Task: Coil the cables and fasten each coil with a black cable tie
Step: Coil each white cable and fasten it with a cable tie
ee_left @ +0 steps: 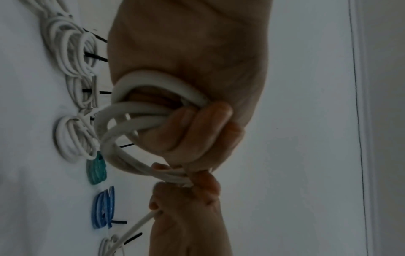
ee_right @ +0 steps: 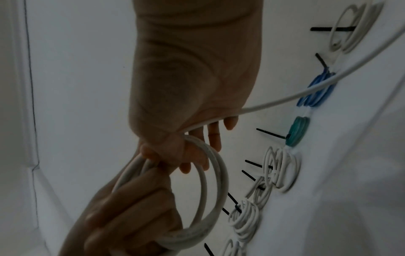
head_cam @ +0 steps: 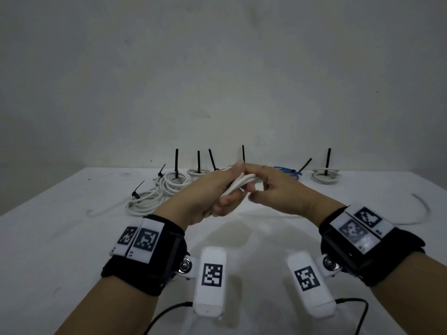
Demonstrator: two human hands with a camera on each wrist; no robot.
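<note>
The left hand (head_cam: 212,189) curls its fingers (ee_left: 197,124) through the white cable coil (ee_right: 210,187) to keep the loops stacked, while the right hand (head_cam: 273,189) pinches the coil's top beside them, the loose tail (ee_right: 306,91) sliding under its fingers (ee_right: 213,133) for another turn, clear of the worktop (head_cam: 60,238).

white cable (head_cam: 239,184), blue coil (head_cam: 287,172), black ties (head_cam: 176,163)

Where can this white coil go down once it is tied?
Bare table shows in front of the finished coils, near the left hand. The back row is crowded from there past the blue coil. On the right, a loose cable tail crosses the open patch.
</note>
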